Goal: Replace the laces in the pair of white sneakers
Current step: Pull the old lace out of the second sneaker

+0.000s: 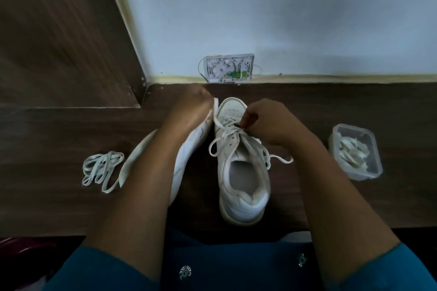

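Note:
A white sneaker (243, 172) stands upright on the dark wooden table, toe pointing away from me, with a white lace (220, 142) loosely threaded through its eyelets. My right hand (267, 123) pinches this lace over the upper eyelets. My left hand (191, 108) is closed on a strand of the same lace and pulls it up at the toe's left side. The second white sneaker (189, 149) lies on its side under my left forearm, mostly hidden. A loose bundle of white laces (101, 168) rests at the left.
A clear plastic tub (357, 151) holding more white laces sits at the right. A wooden panel (59, 30) rises at the back left. The wall carries an open socket box (229, 68) just behind the table. The table's front edge is close to my lap.

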The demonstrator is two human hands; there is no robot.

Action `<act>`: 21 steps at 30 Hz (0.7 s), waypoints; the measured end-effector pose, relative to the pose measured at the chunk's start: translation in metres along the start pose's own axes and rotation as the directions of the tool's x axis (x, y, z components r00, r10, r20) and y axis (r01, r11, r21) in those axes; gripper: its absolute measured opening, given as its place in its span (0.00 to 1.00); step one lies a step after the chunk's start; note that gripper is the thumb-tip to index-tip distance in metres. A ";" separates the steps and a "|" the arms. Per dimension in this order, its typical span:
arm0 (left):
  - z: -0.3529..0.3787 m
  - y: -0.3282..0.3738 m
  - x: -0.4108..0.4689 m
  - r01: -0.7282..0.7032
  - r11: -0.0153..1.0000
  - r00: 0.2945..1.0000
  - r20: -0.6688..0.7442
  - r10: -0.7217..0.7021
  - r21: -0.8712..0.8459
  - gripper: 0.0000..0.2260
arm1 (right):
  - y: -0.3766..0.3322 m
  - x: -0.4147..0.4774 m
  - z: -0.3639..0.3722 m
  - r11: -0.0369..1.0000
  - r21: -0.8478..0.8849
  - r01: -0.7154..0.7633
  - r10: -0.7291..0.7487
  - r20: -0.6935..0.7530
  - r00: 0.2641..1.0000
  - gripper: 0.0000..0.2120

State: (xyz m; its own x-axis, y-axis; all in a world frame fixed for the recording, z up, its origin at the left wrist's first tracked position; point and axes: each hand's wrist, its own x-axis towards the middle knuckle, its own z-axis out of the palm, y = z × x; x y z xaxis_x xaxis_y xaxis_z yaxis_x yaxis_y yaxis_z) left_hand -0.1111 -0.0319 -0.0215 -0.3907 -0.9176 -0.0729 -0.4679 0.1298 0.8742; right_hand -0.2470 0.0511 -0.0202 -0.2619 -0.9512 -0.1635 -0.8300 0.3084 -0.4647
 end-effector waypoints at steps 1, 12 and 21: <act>0.003 -0.004 0.000 -0.023 0.993 1.000 0.018 0.021 0.114 0.05 | -0.001 0.000 0.000 1.000 0.001 0.000 0.000 0.022 1.000 0.08; 0.018 -0.005 -0.004 -0.243 0.937 0.933 0.324 0.155 0.250 0.05 | 0.000 0.002 0.000 0.993 0.114 -0.002 -0.011 0.106 0.994 0.05; 0.024 -0.008 -0.004 -0.238 0.925 0.930 0.345 0.128 0.297 0.08 | -0.008 0.006 0.005 0.974 -0.191 0.121 -0.123 0.001 0.992 0.09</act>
State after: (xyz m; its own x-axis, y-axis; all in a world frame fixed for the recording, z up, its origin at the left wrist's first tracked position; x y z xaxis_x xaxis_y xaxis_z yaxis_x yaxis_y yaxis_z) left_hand -0.1246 -0.0199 -0.0398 -0.6965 -0.7072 -0.1211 -0.5754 0.4496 0.6832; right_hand -0.2391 0.0433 -0.0214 -0.1568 -0.9819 -0.1059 -0.9342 0.1823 -0.3066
